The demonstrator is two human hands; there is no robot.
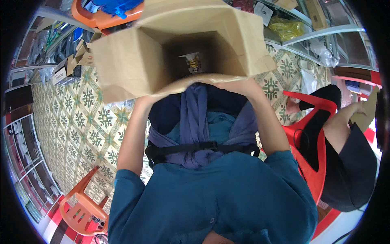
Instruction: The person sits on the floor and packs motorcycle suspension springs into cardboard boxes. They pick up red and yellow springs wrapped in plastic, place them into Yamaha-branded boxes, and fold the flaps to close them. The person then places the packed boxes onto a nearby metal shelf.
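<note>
A large open cardboard box [118, 61] is right before me, its mouth tilted up and its flaps spread outward. Deep inside, a small item with a yellow and dark print [194, 62] lies at the shadowed bottom; its kind is unclear. My left hand [148, 99] holds the box from beneath the left part of the near flap. On the other side my right hand [245, 86] supports it under the near flap's right part. The cardboard hides the fingers of both hands.
An orange plastic chair [83, 205] stands at lower left, and a red chair [321, 142] with a seated person [345, 162] is close on my right. Behind the box is an orange chair with a blue bag [115, 6]. Shelves [325, 32] line the sides of the patterned tile floor [73, 126].
</note>
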